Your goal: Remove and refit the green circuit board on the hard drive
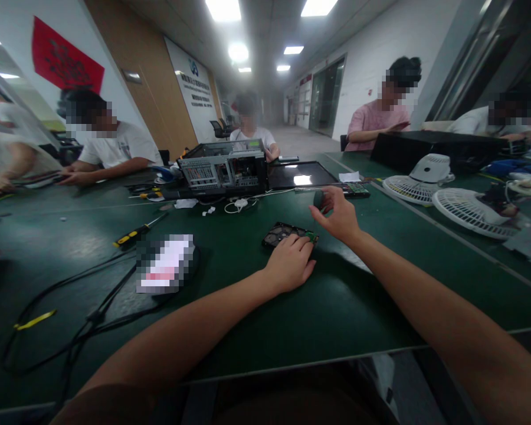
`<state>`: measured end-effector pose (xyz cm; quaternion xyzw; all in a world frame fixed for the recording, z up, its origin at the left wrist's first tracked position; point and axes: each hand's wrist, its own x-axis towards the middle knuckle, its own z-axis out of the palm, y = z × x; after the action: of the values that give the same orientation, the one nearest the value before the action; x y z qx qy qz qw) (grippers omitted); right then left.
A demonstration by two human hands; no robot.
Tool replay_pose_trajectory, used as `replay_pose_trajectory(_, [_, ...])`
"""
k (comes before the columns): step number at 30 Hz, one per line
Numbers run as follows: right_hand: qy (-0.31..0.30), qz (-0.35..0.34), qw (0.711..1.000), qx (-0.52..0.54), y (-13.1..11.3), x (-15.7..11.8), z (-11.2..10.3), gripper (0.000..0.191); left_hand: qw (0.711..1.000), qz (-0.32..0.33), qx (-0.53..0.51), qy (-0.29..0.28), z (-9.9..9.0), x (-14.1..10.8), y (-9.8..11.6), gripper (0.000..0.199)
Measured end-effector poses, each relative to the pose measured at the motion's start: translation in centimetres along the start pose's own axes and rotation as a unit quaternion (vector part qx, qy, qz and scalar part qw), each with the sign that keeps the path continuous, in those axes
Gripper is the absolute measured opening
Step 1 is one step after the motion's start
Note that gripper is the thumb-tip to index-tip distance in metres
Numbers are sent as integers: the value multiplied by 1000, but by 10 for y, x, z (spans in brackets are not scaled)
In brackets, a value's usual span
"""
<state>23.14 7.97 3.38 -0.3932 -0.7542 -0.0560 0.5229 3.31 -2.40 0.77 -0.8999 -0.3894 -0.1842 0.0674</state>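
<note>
A hard drive (pixel 278 232) lies on the green table, showing dark metal and a bit of green circuit board. My left hand (pixel 289 264) rests over its near right part, fingers bent onto it and hiding some of it. Just beyond and to the right, my right hand (pixel 340 217) is raised above the table. Between its thumb and fingers is a small dark rounded piece (pixel 318 199), whose kind I cannot make out. My right hand is apart from the drive.
An open computer case (pixel 223 168) stands ahead, beside a dark flat panel (pixel 303 175). On the left lie a yellow-black screwdriver (pixel 133 236), black cables (pixel 95 316) and a blurred-out item (pixel 166 264). White fan parts (pixel 418 180) stand right. Several people sit around.
</note>
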Motion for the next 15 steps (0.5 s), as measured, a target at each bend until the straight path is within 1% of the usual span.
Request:
replay_pose_trajectory(7, [16,-7,1000,-22,5,-2,4,57,1000,3,-1,1,-3,-1,0,42])
replay_pose_trajectory(12, [20,-23,1000,-6,6,-3,5,53,1000,3,-3,3,-2,0,0,43])
replay_pose_trajectory(15, [34,-25,999,-14,7,-3,7,51,1000,2,-5,1,-1,0,0,43])
